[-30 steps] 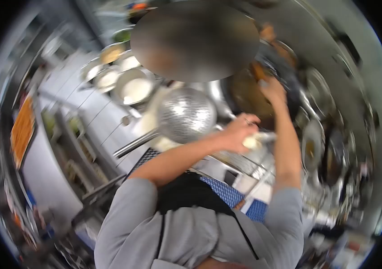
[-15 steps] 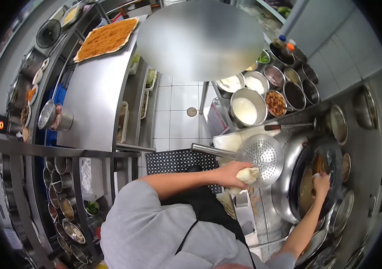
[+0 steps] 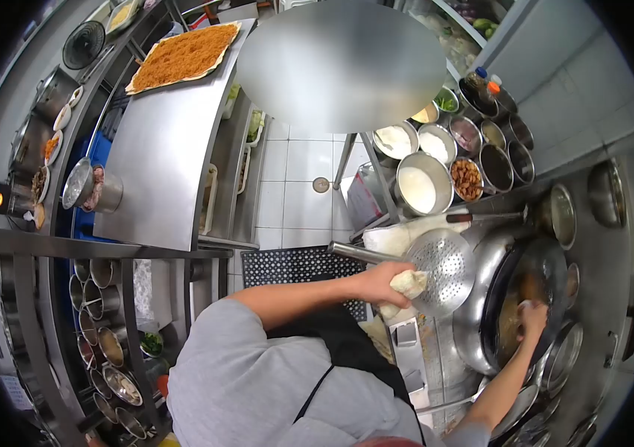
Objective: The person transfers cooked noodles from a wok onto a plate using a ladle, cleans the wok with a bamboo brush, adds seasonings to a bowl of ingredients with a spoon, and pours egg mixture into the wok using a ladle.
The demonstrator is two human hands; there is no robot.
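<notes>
My left hand (image 3: pixel 385 286) is closed around a folded cream cloth (image 3: pixel 409 284), beside the metal skimmer (image 3: pixel 442 270). The skimmer's round perforated bowl lies flat, and its tubular handle points left. My right hand (image 3: pixel 533 319) reaches inside the dark wok (image 3: pixel 493 316) on the stove. Its fingers are closed, with something pale at them and a blurred brown shape just beyond; what it grips I cannot make out. Brownish liquid or wet shine shows in the wok's bottom.
Behind the skimmer stand several metal pots of ingredients, including one of white liquid (image 3: pixel 417 188) and one of brown chunks (image 3: pixel 467 179). A ladle (image 3: pixel 488 217) lies by the wok. Left, a steel counter (image 3: pixel 160 156) bears a tray topped with orange crumbs (image 3: pixel 186 56).
The view has shifted slightly. My right hand has moved a little nearer to me within the wok. My left hand keeps its hold on the cloth.
</notes>
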